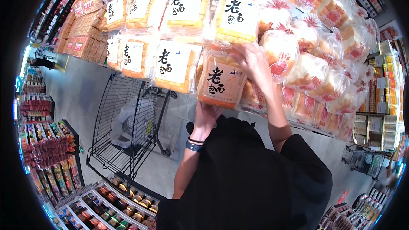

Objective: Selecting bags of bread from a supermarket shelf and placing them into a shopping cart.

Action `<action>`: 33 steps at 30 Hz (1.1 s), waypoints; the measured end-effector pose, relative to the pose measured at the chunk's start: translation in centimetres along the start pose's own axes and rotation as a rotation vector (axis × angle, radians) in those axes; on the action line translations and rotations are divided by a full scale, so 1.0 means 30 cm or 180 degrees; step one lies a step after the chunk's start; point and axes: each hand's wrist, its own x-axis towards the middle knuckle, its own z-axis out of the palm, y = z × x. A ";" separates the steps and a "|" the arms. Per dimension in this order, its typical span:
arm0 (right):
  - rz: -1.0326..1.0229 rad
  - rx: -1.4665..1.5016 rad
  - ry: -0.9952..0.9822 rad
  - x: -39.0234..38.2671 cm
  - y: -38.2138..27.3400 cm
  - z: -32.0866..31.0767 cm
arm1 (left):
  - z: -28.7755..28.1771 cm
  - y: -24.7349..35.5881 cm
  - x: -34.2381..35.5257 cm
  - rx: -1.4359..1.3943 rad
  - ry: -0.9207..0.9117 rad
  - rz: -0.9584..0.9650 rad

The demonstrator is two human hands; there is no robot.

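A clear bag of bread (221,81) with a white label and dark lettering sits at the front edge of the bread display. My left hand (205,119) is under its lower edge, fingers wrapped against the bottom and partly hidden by it. At its top right corner my right hand (251,61) grips the plastic, fingertips bent onto the bag. Directly left lies a matching bread bag (174,66), and another bread bag (237,19) lies just behind. To the right of my right hand stands a tied clear bag of round bread (279,53) with red print.
A black wire shopping cart (123,123) with a clear plastic bag inside stands on the grey floor to the left. Stacked brown packages (87,25) fill the display's left end. Low shelves of packaged goods (113,204) lie at lower left; another cart (362,160) is far right.
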 end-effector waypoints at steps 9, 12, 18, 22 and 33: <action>0.0085 0.0024 0.0295 -0.030 -0.023 0.042 | -0.107 0.009 -0.003 0.0934 0.0159 0.0383; 0.0214 0.0016 0.0270 -0.041 -0.012 0.053 | -0.077 0.017 -0.001 0.0875 0.0234 0.0337; 0.0430 -0.0113 0.0294 -0.054 -0.033 0.050 | -0.088 0.026 -0.029 0.0861 -0.0006 0.0232; 0.0374 -0.0045 0.0637 -0.058 -0.058 0.046 | -0.139 0.008 -0.066 0.0644 -0.0242 0.0246; -0.0152 0.0299 0.0894 -0.034 -0.381 0.148 | -0.412 0.178 -0.194 0.0545 -0.0153 0.0288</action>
